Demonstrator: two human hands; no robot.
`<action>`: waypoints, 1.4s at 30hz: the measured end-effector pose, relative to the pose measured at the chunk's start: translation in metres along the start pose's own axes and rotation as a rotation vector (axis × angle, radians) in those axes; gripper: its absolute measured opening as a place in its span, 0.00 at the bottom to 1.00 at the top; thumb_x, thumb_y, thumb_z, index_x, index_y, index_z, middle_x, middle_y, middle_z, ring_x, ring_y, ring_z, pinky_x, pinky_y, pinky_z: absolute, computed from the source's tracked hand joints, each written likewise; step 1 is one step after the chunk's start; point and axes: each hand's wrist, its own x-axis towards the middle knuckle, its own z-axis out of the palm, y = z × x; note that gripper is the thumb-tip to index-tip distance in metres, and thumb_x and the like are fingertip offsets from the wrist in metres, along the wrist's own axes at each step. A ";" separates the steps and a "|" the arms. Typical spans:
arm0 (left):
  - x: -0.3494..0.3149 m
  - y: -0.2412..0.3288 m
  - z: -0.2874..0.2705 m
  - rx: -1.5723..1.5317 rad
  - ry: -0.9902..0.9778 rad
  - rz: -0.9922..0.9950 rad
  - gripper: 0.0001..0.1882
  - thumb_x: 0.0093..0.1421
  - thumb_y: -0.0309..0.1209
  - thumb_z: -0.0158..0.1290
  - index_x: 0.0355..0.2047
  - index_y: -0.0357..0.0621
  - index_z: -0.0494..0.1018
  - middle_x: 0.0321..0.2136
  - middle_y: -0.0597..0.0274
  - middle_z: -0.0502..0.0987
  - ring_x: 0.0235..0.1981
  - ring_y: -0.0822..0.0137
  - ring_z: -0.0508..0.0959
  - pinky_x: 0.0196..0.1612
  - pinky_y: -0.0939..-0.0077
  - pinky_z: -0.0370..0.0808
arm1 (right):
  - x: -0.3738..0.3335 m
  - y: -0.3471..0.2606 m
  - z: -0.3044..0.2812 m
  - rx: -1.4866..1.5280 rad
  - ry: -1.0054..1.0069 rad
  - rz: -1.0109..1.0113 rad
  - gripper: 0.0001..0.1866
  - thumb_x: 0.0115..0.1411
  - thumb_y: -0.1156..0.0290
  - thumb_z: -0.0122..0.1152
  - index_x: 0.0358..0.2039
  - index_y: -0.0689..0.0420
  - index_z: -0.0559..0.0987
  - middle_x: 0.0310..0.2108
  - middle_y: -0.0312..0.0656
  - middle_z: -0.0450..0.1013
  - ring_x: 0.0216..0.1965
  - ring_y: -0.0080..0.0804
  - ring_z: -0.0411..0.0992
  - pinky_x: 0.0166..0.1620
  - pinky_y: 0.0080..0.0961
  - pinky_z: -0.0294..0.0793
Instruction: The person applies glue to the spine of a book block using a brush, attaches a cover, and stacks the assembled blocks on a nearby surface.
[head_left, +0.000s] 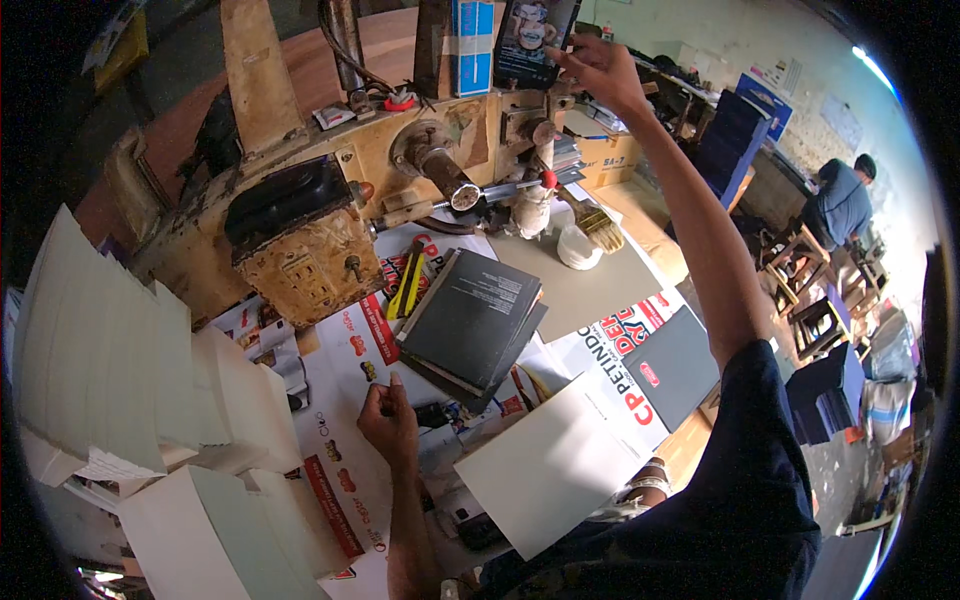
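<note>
My right hand (603, 72) is raised at the top, a finger reaching to the screen of a phone (535, 42) propped upright on the machine. Its fingers are partly spread and grip nothing. My left hand (390, 425) rests low over the printed sheets, fingers curled in and thumb up, with nothing visible in it. Just beyond it lies a small stack of dark grey book covers (470, 315). A yellow and black cutter knife (408, 280) sits left of that stack. A white sheet (555, 460) lies to the right of my left hand.
Tall stacks of white paper blocks (120, 370) stand at left. A worn metal machine (310, 240) spans the back. A brush (600, 230) rests on a white pot (578, 248). A grey cover (668, 368) lies at right. Another person (838, 205) bends over in the far right background.
</note>
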 end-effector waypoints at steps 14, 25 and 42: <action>0.000 -0.003 0.000 0.003 0.029 0.073 0.22 0.65 0.36 0.56 0.17 0.41 0.63 0.12 0.69 0.63 0.15 0.77 0.60 0.20 0.75 0.58 | -0.022 -0.079 0.006 -0.697 0.100 -0.610 0.33 0.50 0.76 0.54 0.60 0.61 0.62 0.56 0.54 0.63 0.65 0.58 0.51 0.65 0.52 0.50; 0.000 0.005 -0.002 -0.004 0.022 0.077 0.22 0.66 0.35 0.56 0.17 0.41 0.62 0.11 0.69 0.62 0.14 0.78 0.59 0.20 0.76 0.58 | -0.019 -0.056 0.014 -0.841 0.054 -0.663 0.36 0.55 0.75 0.56 0.66 0.48 0.62 0.51 0.38 0.73 0.67 0.46 0.54 0.64 0.50 0.50; 0.000 -0.001 -0.002 0.015 0.023 0.041 0.23 0.65 0.37 0.56 0.17 0.40 0.62 0.12 0.67 0.63 0.15 0.74 0.61 0.22 0.73 0.61 | -0.024 -0.073 -0.023 -0.712 0.127 -0.502 0.36 0.46 0.81 0.49 0.60 0.62 0.62 0.51 0.52 0.67 0.64 0.58 0.54 0.64 0.52 0.54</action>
